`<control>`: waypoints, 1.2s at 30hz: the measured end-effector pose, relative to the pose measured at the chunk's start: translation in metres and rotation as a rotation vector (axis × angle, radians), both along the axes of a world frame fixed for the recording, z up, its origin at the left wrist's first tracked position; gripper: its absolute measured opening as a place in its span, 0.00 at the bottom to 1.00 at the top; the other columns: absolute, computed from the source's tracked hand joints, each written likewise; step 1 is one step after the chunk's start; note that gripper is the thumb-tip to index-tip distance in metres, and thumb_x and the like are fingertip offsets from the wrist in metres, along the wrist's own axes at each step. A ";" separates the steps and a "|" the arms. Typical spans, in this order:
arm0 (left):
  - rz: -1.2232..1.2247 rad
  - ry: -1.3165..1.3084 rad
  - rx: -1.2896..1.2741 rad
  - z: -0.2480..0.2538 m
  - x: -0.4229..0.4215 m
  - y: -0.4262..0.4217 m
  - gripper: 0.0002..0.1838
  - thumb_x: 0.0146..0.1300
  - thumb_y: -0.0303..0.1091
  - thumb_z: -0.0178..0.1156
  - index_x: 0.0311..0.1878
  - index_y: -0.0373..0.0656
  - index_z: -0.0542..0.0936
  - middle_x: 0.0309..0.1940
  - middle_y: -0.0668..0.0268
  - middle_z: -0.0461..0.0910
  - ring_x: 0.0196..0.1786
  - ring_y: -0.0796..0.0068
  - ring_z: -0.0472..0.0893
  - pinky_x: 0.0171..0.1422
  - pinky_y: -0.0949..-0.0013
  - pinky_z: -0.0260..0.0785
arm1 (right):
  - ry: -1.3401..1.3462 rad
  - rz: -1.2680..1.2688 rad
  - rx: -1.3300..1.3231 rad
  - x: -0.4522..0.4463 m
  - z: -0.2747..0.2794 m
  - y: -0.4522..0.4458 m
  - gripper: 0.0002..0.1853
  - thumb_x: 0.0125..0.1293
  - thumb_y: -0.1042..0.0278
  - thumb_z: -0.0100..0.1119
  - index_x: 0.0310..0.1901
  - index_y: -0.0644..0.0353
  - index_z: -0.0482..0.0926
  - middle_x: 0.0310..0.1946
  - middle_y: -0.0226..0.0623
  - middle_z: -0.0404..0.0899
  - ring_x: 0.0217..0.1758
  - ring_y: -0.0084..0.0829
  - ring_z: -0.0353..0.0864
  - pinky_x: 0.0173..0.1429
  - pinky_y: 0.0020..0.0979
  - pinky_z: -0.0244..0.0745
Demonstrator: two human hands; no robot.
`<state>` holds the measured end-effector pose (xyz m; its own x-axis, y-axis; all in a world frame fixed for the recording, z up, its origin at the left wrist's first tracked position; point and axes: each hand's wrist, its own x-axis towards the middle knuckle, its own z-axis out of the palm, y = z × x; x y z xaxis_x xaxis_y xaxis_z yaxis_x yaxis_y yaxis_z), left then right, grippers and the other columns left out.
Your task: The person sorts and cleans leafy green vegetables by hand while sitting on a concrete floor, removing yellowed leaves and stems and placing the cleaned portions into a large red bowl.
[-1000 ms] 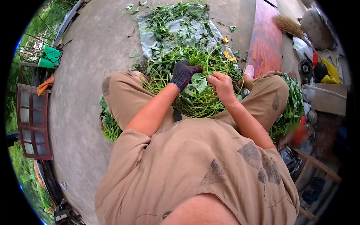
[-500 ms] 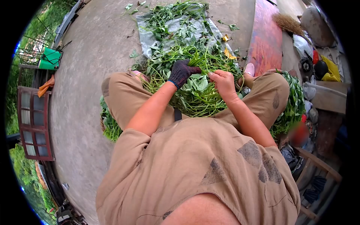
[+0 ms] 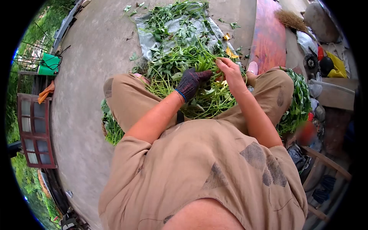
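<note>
My left hand (image 3: 190, 83), in a dark knitted glove with a blue cuff, is closed around a bunch of green stems (image 3: 203, 63) that stick up past its fingers. Bare and just to the right, my right hand (image 3: 230, 71) pinches a thin green stem at the top of that bunch, its thumb and forefinger pressed together. Beneath both hands lies a heap of leafy greens (image 3: 163, 82) between my bent legs. More leafy vines spread over a grey plastic sheet (image 3: 145, 37) beyond the heap.
Bundles of greens (image 3: 301, 101) lie outside my right knee, and others (image 3: 112, 124) outside my left. A reddish board (image 3: 269, 34), a straw broom (image 3: 291, 20) and a yellow bag (image 3: 337, 68) are at the right. A green container (image 3: 48, 64) and a framed window panel (image 3: 35, 130) are at the left.
My right hand has moved up, from beside the left glove's fingertips to the top of the bunch. My left hand has shifted slightly right and down, still holding the stems.
</note>
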<state>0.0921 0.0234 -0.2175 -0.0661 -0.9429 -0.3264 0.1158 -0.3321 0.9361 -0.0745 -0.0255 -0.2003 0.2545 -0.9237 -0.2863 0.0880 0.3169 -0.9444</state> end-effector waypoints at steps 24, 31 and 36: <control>0.184 0.026 -0.089 -0.013 0.016 -0.012 0.12 0.49 0.26 0.70 0.39 0.36 0.83 0.30 0.63 0.84 0.28 0.74 0.81 0.34 0.70 0.77 | -0.001 0.163 0.002 -0.007 -0.021 0.012 0.06 0.62 0.68 0.60 0.30 0.59 0.76 0.22 0.24 0.74 0.22 0.17 0.73 0.25 0.20 0.65; 0.122 -0.068 -0.031 -0.002 0.007 -0.011 0.13 0.52 0.34 0.71 0.39 0.37 0.84 0.22 0.68 0.79 0.21 0.80 0.75 0.24 0.72 0.70 | -0.064 0.029 0.097 0.010 -0.015 0.017 0.05 0.63 0.70 0.60 0.36 0.63 0.78 0.21 0.30 0.76 0.19 0.20 0.74 0.24 0.23 0.71; 0.149 -0.173 0.130 0.002 0.023 -0.020 0.16 0.52 0.36 0.71 0.41 0.36 0.84 0.26 0.63 0.82 0.23 0.74 0.79 0.22 0.67 0.72 | -0.004 0.135 0.087 -0.003 -0.012 0.018 0.05 0.64 0.68 0.59 0.36 0.59 0.80 0.20 0.26 0.76 0.18 0.15 0.68 0.21 0.19 0.58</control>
